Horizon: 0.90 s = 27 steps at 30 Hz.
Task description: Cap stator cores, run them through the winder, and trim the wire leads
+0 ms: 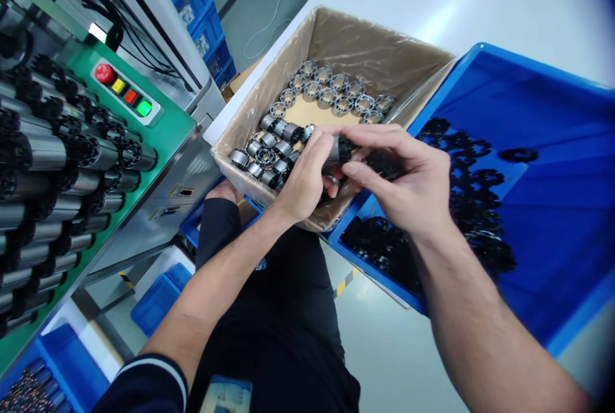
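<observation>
Over the near right side of a plastic-lined carton (379,41), my two hands meet around one metal stator core (332,152). My left hand (305,182) is closed around its grey body, and the fingers hide much of it. A black slotted plastic end piece (344,149) sits at the core's right end, pinched between the thumb and fingers of my right hand (413,186). Whether it is fully seated on the core, I cannot tell. Inside the carton, ring-shaped stator cores (327,98) stand in rows on a cardboard sheet, while others lie on their sides nearer me.
Right of the carton, a blue tray (571,176) holds many black plastic rings (485,208). At left stands a green machine bench (166,137) with stacked metal cores (62,163) and a button panel (127,94). Blue bins (195,3) are stacked behind.
</observation>
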### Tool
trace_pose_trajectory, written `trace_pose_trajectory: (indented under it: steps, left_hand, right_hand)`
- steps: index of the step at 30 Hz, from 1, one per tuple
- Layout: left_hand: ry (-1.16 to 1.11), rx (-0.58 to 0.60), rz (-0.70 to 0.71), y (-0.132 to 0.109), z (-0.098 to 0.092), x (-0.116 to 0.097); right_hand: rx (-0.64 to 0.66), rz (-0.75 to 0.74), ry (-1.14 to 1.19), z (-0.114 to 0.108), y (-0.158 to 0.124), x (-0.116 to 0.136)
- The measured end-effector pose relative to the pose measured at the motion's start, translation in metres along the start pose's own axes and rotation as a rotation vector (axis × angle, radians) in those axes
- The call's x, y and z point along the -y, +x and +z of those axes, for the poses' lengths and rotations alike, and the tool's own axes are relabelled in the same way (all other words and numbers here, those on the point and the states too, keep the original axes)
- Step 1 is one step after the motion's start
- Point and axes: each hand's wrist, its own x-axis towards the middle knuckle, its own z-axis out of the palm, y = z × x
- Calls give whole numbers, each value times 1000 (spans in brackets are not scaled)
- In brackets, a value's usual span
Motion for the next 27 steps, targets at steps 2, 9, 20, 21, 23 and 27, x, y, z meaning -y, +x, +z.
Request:
trace_pose_trajectory:
  steps: [2, 9, 20, 21, 23, 27]
  left_hand:
    - [-23, -3, -8, -1, 3, -4]
    - [68, -47, 25, -5, 7, -10]
    - [130, -23, 111, 1, 2, -5]
    - [132, -21, 111, 2, 1, -4]
    - [139, -30, 95, 2, 0, -3]
    - [139, -63, 49, 2, 2, -3]
  right_hand:
    - [-32, -8, 9, 2, 0, 0]
    - [14, 140, 83, -2, -2, -2]
    - [-40, -4, -13, -4, 2, 1]
    - [-48, -7, -10, -3, 1, 1]
    - [-59, 5, -13, 0, 0, 1]
    - [-81, 69, -25, 6, -1, 2]
